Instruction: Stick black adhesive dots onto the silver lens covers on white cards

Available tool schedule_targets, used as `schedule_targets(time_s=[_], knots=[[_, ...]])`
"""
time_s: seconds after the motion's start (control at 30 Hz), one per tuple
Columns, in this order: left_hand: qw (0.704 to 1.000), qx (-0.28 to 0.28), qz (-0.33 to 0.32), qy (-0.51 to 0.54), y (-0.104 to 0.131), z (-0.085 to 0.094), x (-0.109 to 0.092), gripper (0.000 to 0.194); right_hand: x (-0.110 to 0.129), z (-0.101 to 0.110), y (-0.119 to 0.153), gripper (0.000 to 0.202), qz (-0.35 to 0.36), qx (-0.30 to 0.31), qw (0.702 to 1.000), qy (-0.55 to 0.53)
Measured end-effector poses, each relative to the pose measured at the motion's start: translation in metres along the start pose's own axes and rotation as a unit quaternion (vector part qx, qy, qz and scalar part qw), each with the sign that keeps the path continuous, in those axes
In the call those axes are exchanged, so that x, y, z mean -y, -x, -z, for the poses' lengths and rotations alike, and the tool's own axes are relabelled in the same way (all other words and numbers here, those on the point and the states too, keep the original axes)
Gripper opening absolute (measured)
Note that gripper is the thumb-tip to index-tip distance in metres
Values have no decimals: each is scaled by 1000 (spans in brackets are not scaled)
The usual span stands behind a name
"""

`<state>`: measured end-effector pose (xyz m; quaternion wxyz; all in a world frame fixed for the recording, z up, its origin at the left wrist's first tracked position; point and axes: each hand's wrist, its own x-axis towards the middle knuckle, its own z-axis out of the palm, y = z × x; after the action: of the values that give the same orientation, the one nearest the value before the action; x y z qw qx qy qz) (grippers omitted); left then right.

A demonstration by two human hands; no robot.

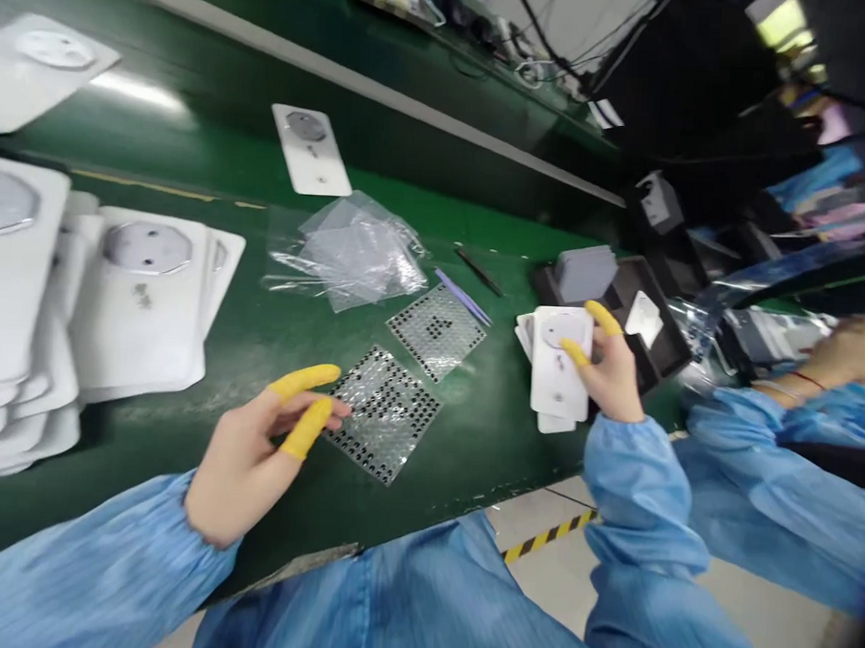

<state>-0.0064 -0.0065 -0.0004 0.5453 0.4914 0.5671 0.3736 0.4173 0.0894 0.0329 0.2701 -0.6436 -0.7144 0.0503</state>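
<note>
Head view: top white panel [555, 382] is touched by right hand [615, 378], pinch unclear; lower panels [555, 425] could be skewed by nudging; left hand [247, 459] is spread at dotted sheet [392, 413].

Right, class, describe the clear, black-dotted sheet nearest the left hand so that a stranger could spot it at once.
Start at the long green worktop and find the left hand with yellow finger covers. At its fingers lies the clear square sheet with black dots. The similar sheet farther across has a slim lilac tool along one edge and fewer dots; this one is far more crowded.
</note>
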Motion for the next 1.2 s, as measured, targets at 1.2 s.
schedule_targets(time_s=[1.2], knots=[[966,35,156,205,-10,-6,-11,89,198,-113,63,18,393,119,897,-164]])
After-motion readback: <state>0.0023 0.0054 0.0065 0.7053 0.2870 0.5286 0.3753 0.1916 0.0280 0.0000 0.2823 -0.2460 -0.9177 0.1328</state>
